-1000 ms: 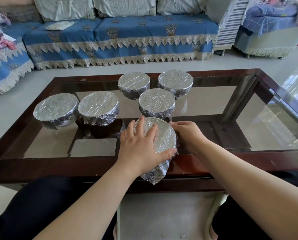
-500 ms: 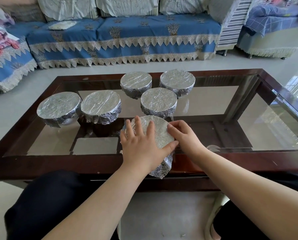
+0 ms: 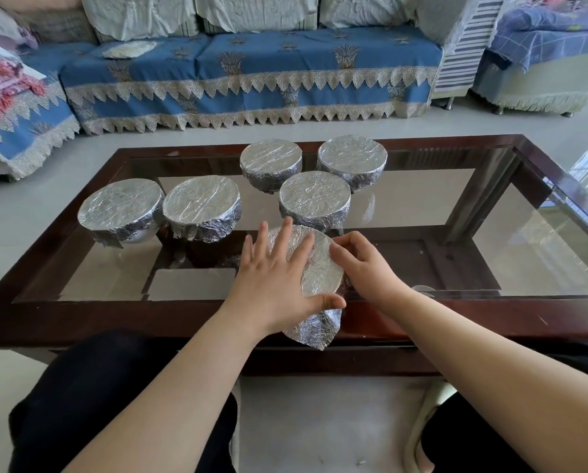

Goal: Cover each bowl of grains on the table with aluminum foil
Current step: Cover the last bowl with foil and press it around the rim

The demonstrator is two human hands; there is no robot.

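Several foil-covered bowls stand on the glass table point(image 3: 456, 213). The nearest bowl point(image 3: 321, 271) sits at the front edge, and a loose flap of its foil point(image 3: 314, 329) hangs over the wooden rim. My left hand point(image 3: 275, 278) lies flat on its foil top, fingers spread and thumb hooked under the near side. Against its right rim, the fingers of my right hand point(image 3: 364, 264) curl and press the foil. Behind it stand the other covered bowls, at left point(image 3: 120, 209), centre left point(image 3: 202, 204), centre point(image 3: 314, 198), back centre point(image 3: 270, 162) and back right point(image 3: 352, 160).
The table has a dark wooden frame point(image 3: 81, 322) and a lower shelf seen through the glass. A blue sofa point(image 3: 251, 73) with lace trim runs along the far side. My knees in black cloth point(image 3: 98, 387) sit below the front edge.
My right hand has shifted from the bowl's far right rim toward its near right side, fingers curling in more. The left hand stays flat on the foil top.
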